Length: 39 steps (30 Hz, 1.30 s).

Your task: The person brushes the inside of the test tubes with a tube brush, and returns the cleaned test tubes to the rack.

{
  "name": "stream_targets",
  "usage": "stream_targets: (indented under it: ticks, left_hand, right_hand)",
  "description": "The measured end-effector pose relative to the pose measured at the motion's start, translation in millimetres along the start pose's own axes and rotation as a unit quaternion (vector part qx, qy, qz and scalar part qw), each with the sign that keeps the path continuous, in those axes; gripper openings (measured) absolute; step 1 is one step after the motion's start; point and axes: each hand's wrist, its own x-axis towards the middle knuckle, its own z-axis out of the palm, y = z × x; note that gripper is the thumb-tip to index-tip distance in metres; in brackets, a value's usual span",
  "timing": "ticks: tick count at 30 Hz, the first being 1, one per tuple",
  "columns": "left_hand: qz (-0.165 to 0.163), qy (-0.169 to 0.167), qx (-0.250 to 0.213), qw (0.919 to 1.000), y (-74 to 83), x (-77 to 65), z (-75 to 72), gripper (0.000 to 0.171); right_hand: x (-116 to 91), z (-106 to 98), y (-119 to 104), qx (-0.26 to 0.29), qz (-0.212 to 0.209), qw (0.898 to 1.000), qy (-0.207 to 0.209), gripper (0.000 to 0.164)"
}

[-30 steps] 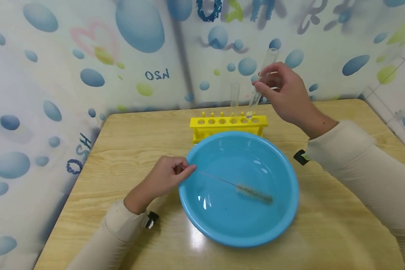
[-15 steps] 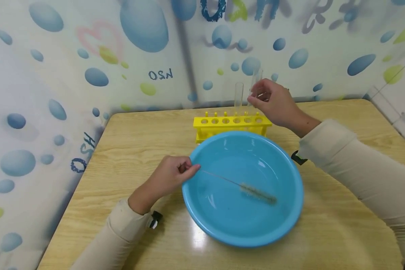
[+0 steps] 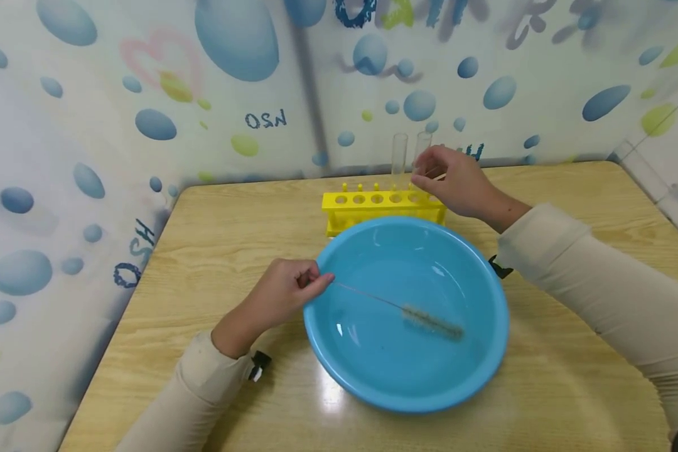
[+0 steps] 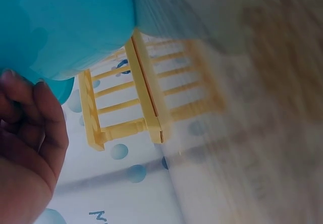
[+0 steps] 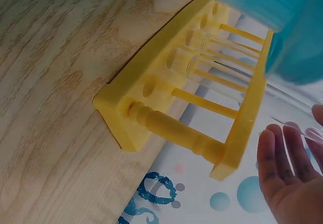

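Observation:
My left hand (image 3: 277, 298) pinches the thin wire handle of a test tube brush (image 3: 432, 323) at the left rim of a blue basin (image 3: 504, 314). The bristles lie inside the basin. Behind it stands a yellow test tube rack (image 3: 367, 207) with a row of holes. Two clear test tubes stand upright in it. My right hand (image 3: 460, 182) holds the right-hand test tube (image 3: 423, 142) near its upper part. The other test tube (image 3: 398, 154) stands just left of it. In the right wrist view both tube bottoms reach the rack's base (image 5: 116, 103).
The wooden table (image 3: 231, 238) carries the basin and the rack. A patterned wall (image 3: 294, 144) rises close behind the rack and along the left side. The basin's far rim overlaps the rack's lower front in the head view.
My right hand has lowered the tilted test tube down and left into the rack, where it now stands upright. The left hand and brush stay nearly still.

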Motion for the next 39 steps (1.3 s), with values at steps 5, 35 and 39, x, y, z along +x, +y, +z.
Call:
stream_targets:
  ticks: [5,35,39]
  left_hand:
    - [-0.001,-0.001,-0.006,1.0,0.6,0.9,0.5,0.028]
    - [0.012,0.013,-0.002,0.9998,-1.7,-0.6,2.8,0.03]
    - [0.011,0.014,-0.002,0.9998,-2.0,-0.6,3.7,0.031]
  right_hand:
    - [2,-2,2,0.013,0.005,1.0,-0.01,0.035]
    - [26,-18,-17,0.078,0.008,0.995,-0.059,0.035]
    - [25,-26,-24,0.085,-0.009,0.996,-0.037,0.034]
